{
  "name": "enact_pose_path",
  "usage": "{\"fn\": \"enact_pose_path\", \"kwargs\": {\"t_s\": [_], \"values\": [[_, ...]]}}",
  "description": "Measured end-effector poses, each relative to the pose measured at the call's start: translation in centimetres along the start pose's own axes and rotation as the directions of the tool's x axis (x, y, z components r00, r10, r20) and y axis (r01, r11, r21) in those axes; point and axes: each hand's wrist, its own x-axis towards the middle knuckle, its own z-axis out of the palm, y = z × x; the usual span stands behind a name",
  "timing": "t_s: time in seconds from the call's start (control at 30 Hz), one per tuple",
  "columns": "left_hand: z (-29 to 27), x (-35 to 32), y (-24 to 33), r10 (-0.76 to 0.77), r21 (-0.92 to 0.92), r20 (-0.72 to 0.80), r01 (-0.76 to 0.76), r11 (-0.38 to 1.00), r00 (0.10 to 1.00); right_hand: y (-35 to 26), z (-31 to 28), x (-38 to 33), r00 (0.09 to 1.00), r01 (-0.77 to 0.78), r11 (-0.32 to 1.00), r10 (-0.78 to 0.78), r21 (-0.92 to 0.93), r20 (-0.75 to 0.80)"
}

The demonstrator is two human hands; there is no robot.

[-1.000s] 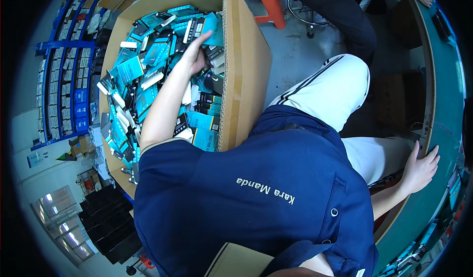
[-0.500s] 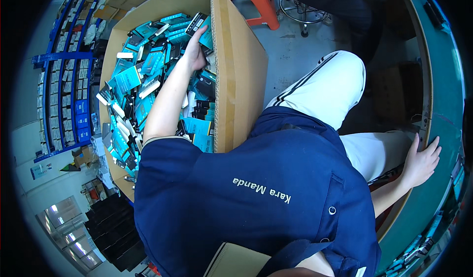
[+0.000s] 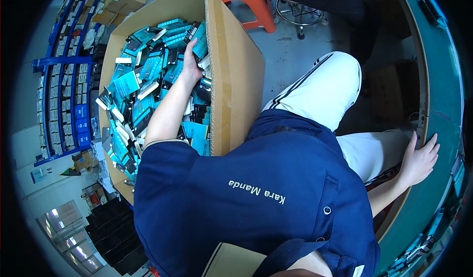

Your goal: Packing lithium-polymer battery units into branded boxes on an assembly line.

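Note:
My left hand [image 3: 191, 66] reaches into a tall open carton [image 3: 232, 75] on my left, close to its right wall. One stretched digit lies along the small boxes, its tip against a narrow black box [image 3: 191, 32]. A teal box [image 3: 200, 46] sits just right of that digit. The other fingers are mostly hidden, so whether they grip anything does not show. Many small teal, black and white boxes [image 3: 126, 84] lie jumbled around my forearm. On the right, my right hand [image 3: 419, 162] rests with fingers spread on the edge of a green tabletop [image 3: 446, 124], holding nothing.
Beyond the carton stand an orange plastic stool [image 3: 249, 3] and a wheeled metal stool [image 3: 299, 13]. A person in dark trousers [image 3: 340, 11] sits there. Blue shelving [image 3: 61, 99] with stacked packages lines the left. More small boxes [image 3: 411, 252] lie on the table's near right.
My left hand has drawn back slightly toward me inside the carton. The black box at its tip now shows a narrower side. My right hand stays on the table edge.

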Motion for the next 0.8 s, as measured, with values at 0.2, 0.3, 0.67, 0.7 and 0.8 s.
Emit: {"fn": "enact_pose_path", "kwargs": {"t_s": [0.2,0.3,0.67,0.7,0.8], "values": [[-0.5,0.3,0.0,-0.063,0.104,-0.027,0.065,0.992,0.998,0.0,0.1,0.1,1.0,-0.004,1.0,0.004,-0.023,0.006],[-0.1,0.3,-0.2,0.015,0.068,-0.036,-0.013,0.998,0.999,0.0,0.2,0.1,1.0,-0.017,1.0,0.017,-0.019,0.01],[4.7,-8.5,5.3,0.414,0.242,-0.26,-0.356,0.903,0.872,0.1,0.4,0.1,1.0,0.008,0.999,-0.008,-0.034,-0.006],[5.0,-9.6,6.3,0.482,0.261,-0.264,-0.419,0.87,0.836,0.0,0.1,0.1,1.0,0.003,0.999,-0.003,-0.033,-0.005],[5.7,-12.6,9.8,0.629,0.293,-0.179,-0.569,0.768,0.757,-0.6,-1.2,0.4,1.0,-0.005,0.999,0.005,-0.052,-0.017]]}}
